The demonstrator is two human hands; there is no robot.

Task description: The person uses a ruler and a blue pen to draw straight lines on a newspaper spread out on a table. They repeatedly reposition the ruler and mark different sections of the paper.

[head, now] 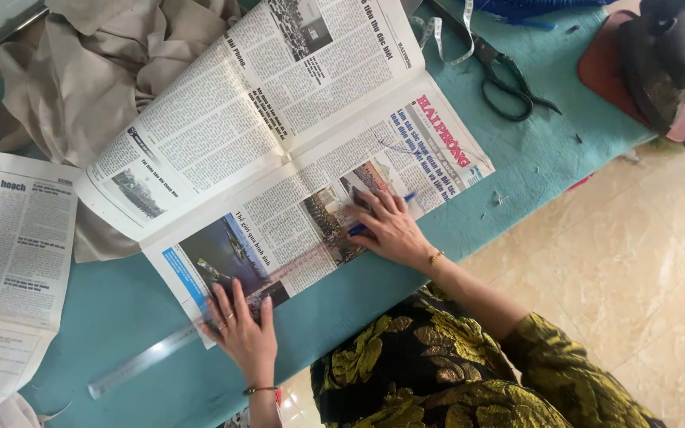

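An open newspaper [279, 135] lies spread on a teal-covered table [541, 150]. A long clear ruler [140, 364] runs along the paper's near edge. My left hand [243, 325] lies flat, fingers spread, pressing on the ruler and the paper's lower corner. My right hand [386, 226] rests on the paper farther right and holds a blue pen [358, 230] against the page beside the ruler line. A bracelet shows on each wrist. My patterned black and yellow sleeve is at the bottom.
Crumpled beige fabric [97, 71] lies at the top left, partly under the newspaper. A second newspaper [9, 254] is at the left edge. Black scissors [509, 87] and a measuring tape [445, 40] lie behind. An iron [663, 55] sits on a red mat. Tiled floor [636, 261] is at the right.
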